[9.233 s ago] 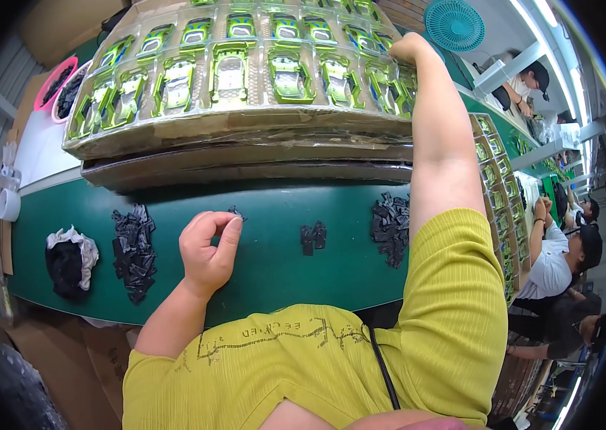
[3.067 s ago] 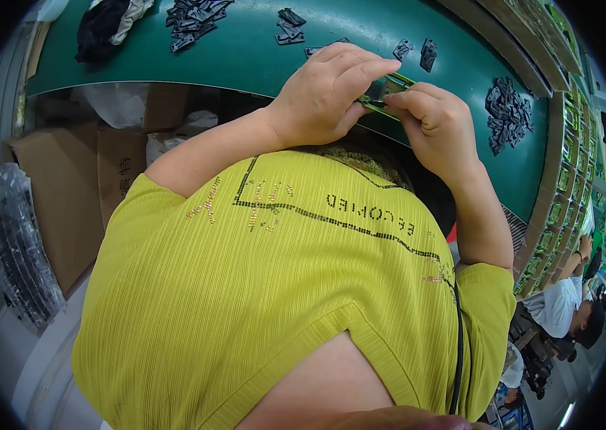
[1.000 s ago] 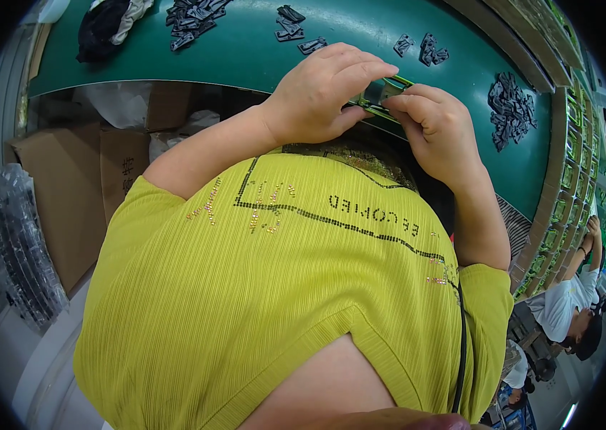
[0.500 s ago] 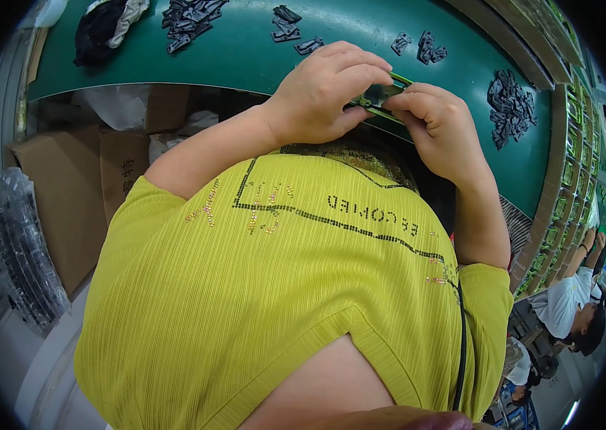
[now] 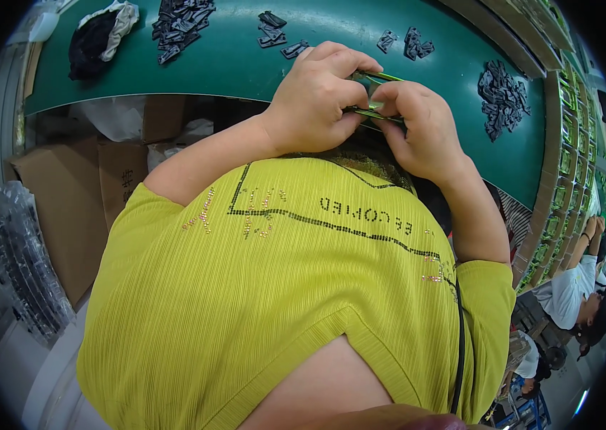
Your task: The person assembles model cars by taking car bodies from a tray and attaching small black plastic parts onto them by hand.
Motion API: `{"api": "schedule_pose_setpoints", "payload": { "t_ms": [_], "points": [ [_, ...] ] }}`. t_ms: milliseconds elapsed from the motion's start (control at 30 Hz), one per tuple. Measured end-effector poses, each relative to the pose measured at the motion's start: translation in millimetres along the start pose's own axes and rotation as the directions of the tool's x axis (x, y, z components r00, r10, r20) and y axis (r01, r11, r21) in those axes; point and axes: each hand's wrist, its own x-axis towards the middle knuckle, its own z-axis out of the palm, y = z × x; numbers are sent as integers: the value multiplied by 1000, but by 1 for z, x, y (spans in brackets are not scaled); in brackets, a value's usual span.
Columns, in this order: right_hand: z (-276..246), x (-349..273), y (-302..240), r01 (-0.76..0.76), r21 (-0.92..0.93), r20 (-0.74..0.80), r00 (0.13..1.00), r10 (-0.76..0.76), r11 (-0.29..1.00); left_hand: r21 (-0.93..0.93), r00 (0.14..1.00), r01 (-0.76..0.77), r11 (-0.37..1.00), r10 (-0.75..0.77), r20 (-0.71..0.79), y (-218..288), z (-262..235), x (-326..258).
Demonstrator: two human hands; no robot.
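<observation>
Between my two hands, over the near edge of the green table, is a bright green and black frame-like part (image 5: 387, 77), mostly covered by fingers. My left hand (image 5: 322, 97) is closed on its left side, with thumb and fingers gripping the upper and lower edges. On the other side my right hand (image 5: 418, 118) pinches it, the fingers bent over the frame's opening. Whether a smaller piece sits between the right fingertips is hidden. Past my hands, small black plastic pieces (image 5: 294, 49) lie on the table.
Heaps of black pieces lie at the table's (image 5: 231, 72) far left (image 5: 181, 25) and right (image 5: 502, 97). A dark and white cloth bundle (image 5: 98, 39) rests at left. Cardboard boxes (image 5: 59, 193) stand below. Rows of green parts (image 5: 568, 158) line the right, where other people (image 5: 568, 294) sit.
My right hand has moved left, closer to my left hand, and its fingers now reach further over the green part. The view has shifted slightly.
</observation>
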Motion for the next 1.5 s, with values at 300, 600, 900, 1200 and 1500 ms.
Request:
{"api": "schedule_pose_setpoints", "payload": {
  "t_ms": [300,600,900,1200,1500],
  "points": [
    [7,3,4,79,53,-70,995,-75,996,82,999,-34,996,34,11,-1,7,2],
    [-15,15,4,25,-17,51,998,-24,1000,56,995,89,994,-92,50,2,-7,13],
    [-15,15,22,13,-12,49,999,-13,1000,147,990,117,982,-126,55,2,-4,25],
    [-19,11,21,-21,87,103,995,12,996,96,965,143,985,-160,206,3,-12,28],
    [-70,30,34,-256,793,71,940,334,553,-588,872,470,658,-244,425,-23,-49,93]
  ]
}}
